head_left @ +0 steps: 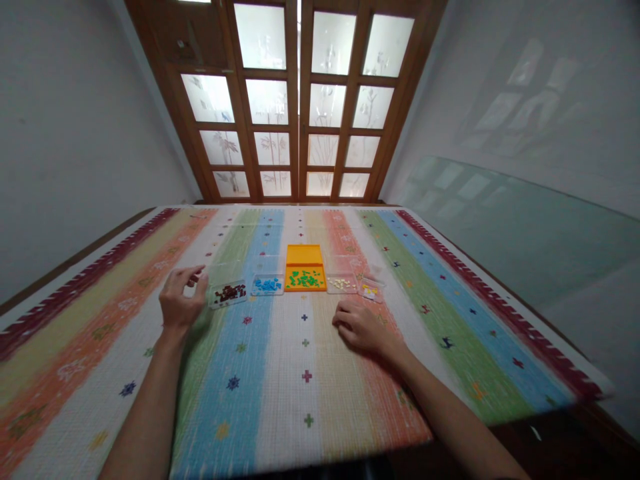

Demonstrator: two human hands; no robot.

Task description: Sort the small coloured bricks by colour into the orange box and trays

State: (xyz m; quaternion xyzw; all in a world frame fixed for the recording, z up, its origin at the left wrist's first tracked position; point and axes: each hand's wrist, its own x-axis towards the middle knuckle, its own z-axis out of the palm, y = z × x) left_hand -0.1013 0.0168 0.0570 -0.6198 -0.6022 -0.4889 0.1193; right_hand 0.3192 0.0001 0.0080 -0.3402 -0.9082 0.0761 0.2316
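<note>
My left hand (183,293) is just left of a clear plastic box of dark brown pieces (230,293). Its fingers are bent, with a gap to the thumb and nothing visible between them. Loosely curled on the cloth, my right hand (357,325) lies below a clear box of cream pieces (342,284); no object shows in it. Between the hands stands an opened yellow-orange case (303,253) with small green pieces (305,279) in its near half. Blue pieces (267,285) fill another clear box, and yellow pieces (370,290) lie in a small one at the right.
A striped, patterned tablecloth (285,373) covers the table. Transparent lids seem to stand up behind the clear boxes, though their edges are faint. Beyond the far edge are wooden doors (299,133) with frosted panes. A glass-like panel (525,233) leans along the right wall.
</note>
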